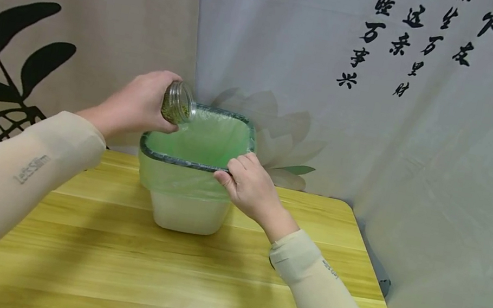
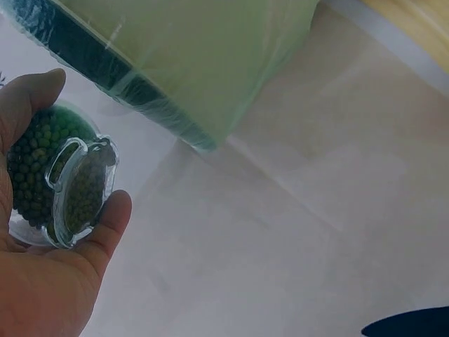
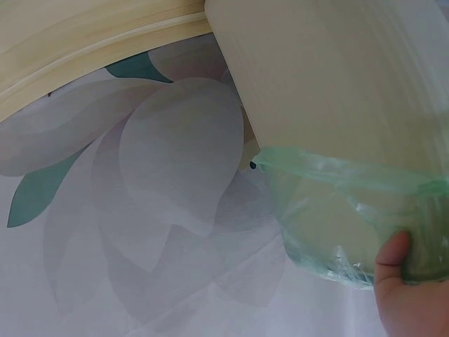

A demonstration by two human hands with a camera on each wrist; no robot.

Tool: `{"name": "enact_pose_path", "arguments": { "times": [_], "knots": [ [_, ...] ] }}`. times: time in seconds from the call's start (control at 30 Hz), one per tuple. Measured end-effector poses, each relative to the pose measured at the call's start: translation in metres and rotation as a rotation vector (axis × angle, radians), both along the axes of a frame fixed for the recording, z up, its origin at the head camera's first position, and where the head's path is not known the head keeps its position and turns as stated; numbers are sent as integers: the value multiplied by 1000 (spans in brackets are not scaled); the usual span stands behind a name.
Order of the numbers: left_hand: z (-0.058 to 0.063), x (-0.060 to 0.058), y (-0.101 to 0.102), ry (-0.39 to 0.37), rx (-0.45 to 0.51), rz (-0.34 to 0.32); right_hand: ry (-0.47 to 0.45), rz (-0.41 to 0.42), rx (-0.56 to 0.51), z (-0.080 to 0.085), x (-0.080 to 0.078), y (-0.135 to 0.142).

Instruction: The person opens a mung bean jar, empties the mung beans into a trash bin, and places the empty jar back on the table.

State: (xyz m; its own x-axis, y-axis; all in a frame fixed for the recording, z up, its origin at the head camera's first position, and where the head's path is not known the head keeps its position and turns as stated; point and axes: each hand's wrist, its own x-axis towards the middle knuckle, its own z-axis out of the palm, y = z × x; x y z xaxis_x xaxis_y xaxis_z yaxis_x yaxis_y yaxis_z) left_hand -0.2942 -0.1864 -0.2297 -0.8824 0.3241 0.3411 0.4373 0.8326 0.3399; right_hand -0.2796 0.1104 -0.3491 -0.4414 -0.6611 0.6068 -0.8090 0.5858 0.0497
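My left hand (image 1: 139, 99) grips a small clear glass jar (image 1: 181, 103) above the left part of the bin's opening. The jar lies tilted, its mouth toward the bin, and holds small round green beans (image 2: 31, 168). In the left wrist view, thumb and fingers wrap around the jar. Below stands a white bin (image 1: 188, 215), upright, with a translucent green bag (image 1: 187, 181) folded over its dark rim (image 1: 176, 161). At the bin's near right corner, my right hand (image 1: 252, 188) holds the rim through the bag, the thumb outside it. What lies on the bin's floor is hidden.
The bin stands near the back of a wooden table (image 1: 155, 281). Behind it hangs a pale cloth (image 1: 268, 31) with dark leaf shapes, flowers and writing. The table's right edge (image 1: 381, 288) slants toward me.
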Motion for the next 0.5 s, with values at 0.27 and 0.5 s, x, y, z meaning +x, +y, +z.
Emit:
{"name": "enact_pose_path", "arguments": {
  "times": [0.27, 0.5],
  "knots": [
    [2, -7, 4, 10, -54, 0, 0, 0, 2, 0, 1, -1],
    [6, -9, 10, 1, -116, -17, 1, 0, 3, 0, 2, -1]
  ]
}}
